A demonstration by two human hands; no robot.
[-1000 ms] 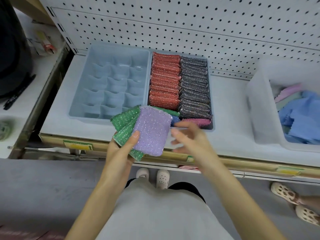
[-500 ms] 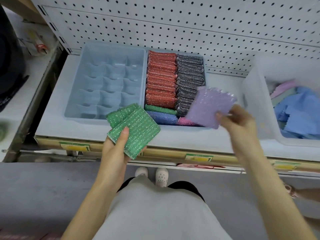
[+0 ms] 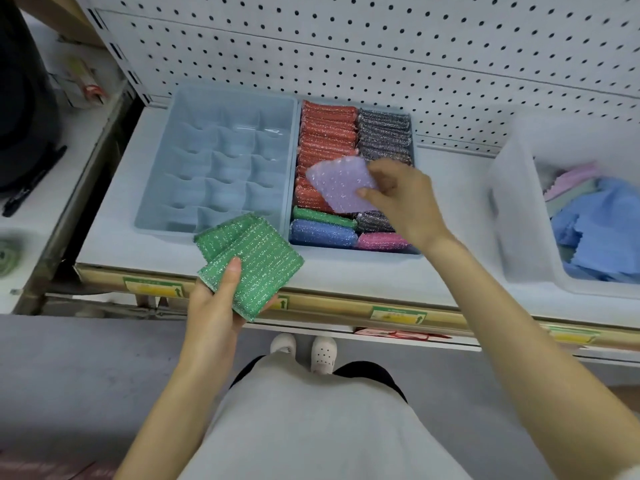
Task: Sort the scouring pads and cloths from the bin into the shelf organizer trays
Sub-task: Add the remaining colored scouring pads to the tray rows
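Far left is a side counter with a black pen (image 3: 33, 181) lying beside something big and dark, can't make out what it is. Then comes the shelf (image 3: 450, 188), with pegboard (image 3: 346, 46) behind it.

First thing on the shelf is the empty tray (image 3: 157, 168), pale blue with a grid of little dividers. The left hand (image 3: 214, 306) is out in front of the shelf edge, gripping two green pads (image 3: 256, 258) fanned slightly apart. The thumb is pressed across the top one and the fingers are tucked underneath. From this angle the pads overlap the near right corner of the empty tray. Straight down below you can see white shoes (image 3: 303, 351) on the floor.

The full tray (image 3: 346, 250) sits right up against the empty one. It's packed with pads standing on edge, red pads (image 3: 325, 140) in the left column and grey pads (image 3: 384, 133) in the right. At the near end there's a stowed green pad (image 3: 323, 216), then a blue pad (image 3: 323, 233) in front of it, and a pink pad (image 3: 381, 241) in the right corner.

The right hand (image 3: 401, 199) is over the middle of that tray, pinching a purple pad (image 3: 341, 185) between thumb and fingers. The pad is tilted and covers part of both columns. Can't tell if it's touching the pads under it or just hovering.

Well off to the right, the bin (image 3: 498, 209) is see-through plastic with a heap of blue cloths (image 3: 602, 230) inside and a pink cloth (image 3: 571, 176) at the back. Green and yellow labels (image 3: 398, 313) run along the shelf's front edge.
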